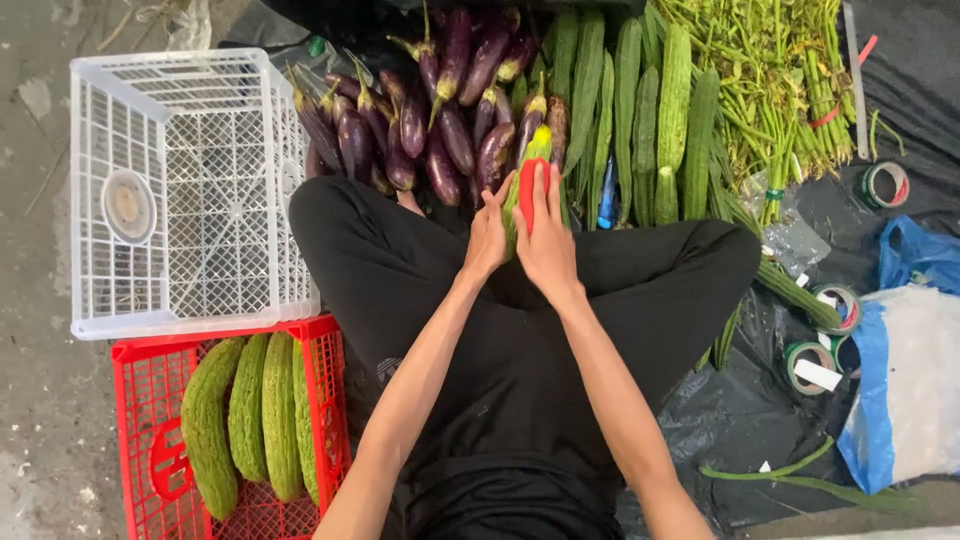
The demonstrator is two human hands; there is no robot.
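The empty white crate (180,190) stood left. At centre, the left hand (487,238) and right hand (546,240) were pinching a green vegetable (538,146) with red wrapping (527,192), apparently mid-banding; next, probably tightening.

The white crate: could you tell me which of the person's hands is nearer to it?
Left. The left hand lies on the white crate's side of the green vegetable both hands grip; the right hand is just beyond it, farther from the crate.
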